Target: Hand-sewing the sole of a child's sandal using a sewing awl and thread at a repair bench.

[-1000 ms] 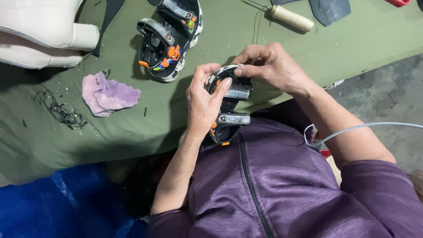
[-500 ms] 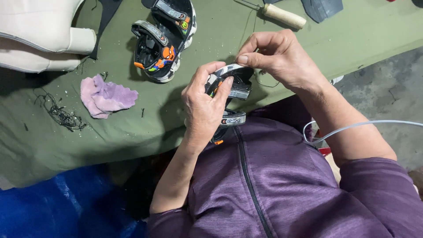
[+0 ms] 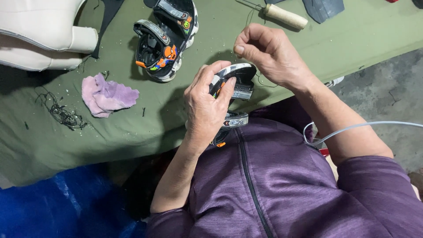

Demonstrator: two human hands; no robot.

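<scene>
My left hand [image 3: 207, 105] grips a small black and grey child's sandal [image 3: 235, 83] against my chest, thumb on its sole edge. Just above and to the right of it, my right hand [image 3: 269, 53] has its fingers pinched shut on a thin dark thread [image 3: 261, 81] that runs down to the sandal. Whether a needle is in the pinch is too small to tell. The matching sandal [image 3: 165, 39], black with orange trim, lies on the green table cover [image 3: 198, 26] beyond my hands.
A crumpled pink cloth [image 3: 105, 94] and a tangle of dark thread scraps [image 3: 61, 112] lie at left. A cream padded object [image 3: 39, 35] fills the far left. A wooden-handled awl [image 3: 284, 15] and dark leather piece [image 3: 324, 8] lie at the back. A white cable [image 3: 365, 127] crosses my right arm.
My right hand has lifted up and away from the sandal, drawing the thread out. My left hand keeps its hold on the sandal.
</scene>
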